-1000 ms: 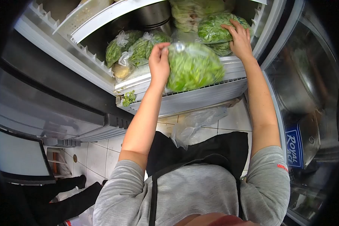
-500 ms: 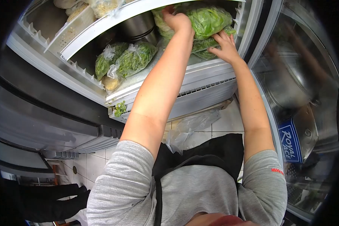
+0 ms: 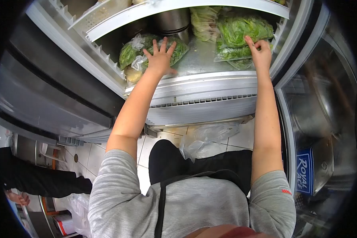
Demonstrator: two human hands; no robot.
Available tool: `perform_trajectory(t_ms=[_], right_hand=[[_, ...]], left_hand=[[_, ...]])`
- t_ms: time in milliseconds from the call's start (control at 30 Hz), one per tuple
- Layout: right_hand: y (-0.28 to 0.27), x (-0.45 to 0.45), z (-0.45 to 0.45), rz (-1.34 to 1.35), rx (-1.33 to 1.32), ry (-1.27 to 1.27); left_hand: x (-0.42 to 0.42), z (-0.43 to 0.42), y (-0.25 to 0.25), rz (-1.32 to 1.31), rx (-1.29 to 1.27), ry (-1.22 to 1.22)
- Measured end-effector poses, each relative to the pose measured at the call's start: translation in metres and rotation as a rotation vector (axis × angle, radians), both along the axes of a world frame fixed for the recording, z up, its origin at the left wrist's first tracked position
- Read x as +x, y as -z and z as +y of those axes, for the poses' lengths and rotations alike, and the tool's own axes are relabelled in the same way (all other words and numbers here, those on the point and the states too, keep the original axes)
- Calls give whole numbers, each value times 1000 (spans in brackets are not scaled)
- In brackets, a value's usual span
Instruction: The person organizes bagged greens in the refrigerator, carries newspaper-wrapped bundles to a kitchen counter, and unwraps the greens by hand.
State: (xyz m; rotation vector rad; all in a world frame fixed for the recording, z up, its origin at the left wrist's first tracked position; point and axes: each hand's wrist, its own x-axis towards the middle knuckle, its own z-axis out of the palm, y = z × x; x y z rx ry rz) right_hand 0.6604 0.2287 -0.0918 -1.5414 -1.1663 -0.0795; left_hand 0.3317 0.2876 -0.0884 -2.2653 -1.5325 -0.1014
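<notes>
Nearest: my two grey sleeves [image 3: 117, 178] and a black apron [image 3: 210, 168]; both bare forearms reach forward.

Left hand [image 3: 159, 59]: open wide, fingers spread, palm down over the left bags of greens [image 3: 178, 49]. Fingers overlap the plastic; firm contact cannot be told, nothing seen gripped. Just left of this hand, a small bag with pale yellowish contents [image 3: 133, 74], below knotted bag tops.

Right hand [image 3: 261, 54]: partly curled, fingertips at the front of the upper right bag of greens [image 3: 244, 29]. Whether it pinches the plastic, I cannot tell. That bag lies on a lower bag of greens [image 3: 234, 52], beside and below my fingertips, with more greens under it.

Between the hands: bare metal shelf [image 3: 200, 59]. Below them: the white front ledge [image 3: 210, 81] and, lower, a crumpled clear plastic bag [image 3: 210, 137] on the tiled floor [image 3: 146, 148].

Beyond the hands: a steel pot [image 3: 172, 20] past the left hand; a bag of paler leaves [image 3: 204, 23] between pot and right-hand stack. White rack edge [image 3: 186, 10] crosses above.

Right of the right hand: glass door [image 3: 325, 91], blue "ROYAL ACE" label [image 3: 304, 172]. Well left of my left arm: another person's hand [image 3: 19, 197].
</notes>
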Motion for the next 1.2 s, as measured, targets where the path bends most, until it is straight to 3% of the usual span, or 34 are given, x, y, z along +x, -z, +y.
perform_trajectory(t_ms=[33,100,133,233,333,367,433,567,633,667,833,900,933,967,1033,1067,1100,1167,1200], right_hand=[[0,-4,1,0,1,-6],[-2,-4,0,-85,138,216],[-4,-3,3,109,203,77],[-4,-7,3,146,332,-19],[-5,-9,0,18,286,29],[-4,-9,-1,-79,224,49],[-2,-8,-4,-35,145,65],[12,8,9,-42,143,67],[9,10,7,-192,7,159],[4,5,3,-104,18,148],[5,1,8,-41,20,101],[5,0,11,-46,41,166],[5,-1,11,-47,40,163],[5,-3,10,-20,103,141],[1,-13,2,10,165,113],[-5,-18,-5,-192,308,261],[-12,-26,-12,-392,450,411],[-31,-38,-16,-386,557,280],[-41,-43,-18,-498,486,312]], left_hand=[[-10,5,7,-47,43,86],[-19,11,11,-101,88,181],[-20,9,10,-182,115,233],[-7,-11,-4,-419,154,354],[20,-41,-35,-681,395,727],[31,-45,-43,-680,386,733],[57,-46,-55,-738,531,1068],[116,-29,-66,-749,587,1165],[144,-17,-62,-541,876,1230],[157,-18,-58,-604,894,1195],[181,0,-69,-488,890,1120],[184,8,-72,-596,737,1175],[183,15,-77,-623,488,1203],[180,19,-78,-620,490,1198],[170,7,-95,-497,215,1113],[168,-1,-103,-447,-20,986],[171,1,-99,-446,-17,979],[188,15,-87,-652,350,1101],[192,25,-87,-643,86,1074]])
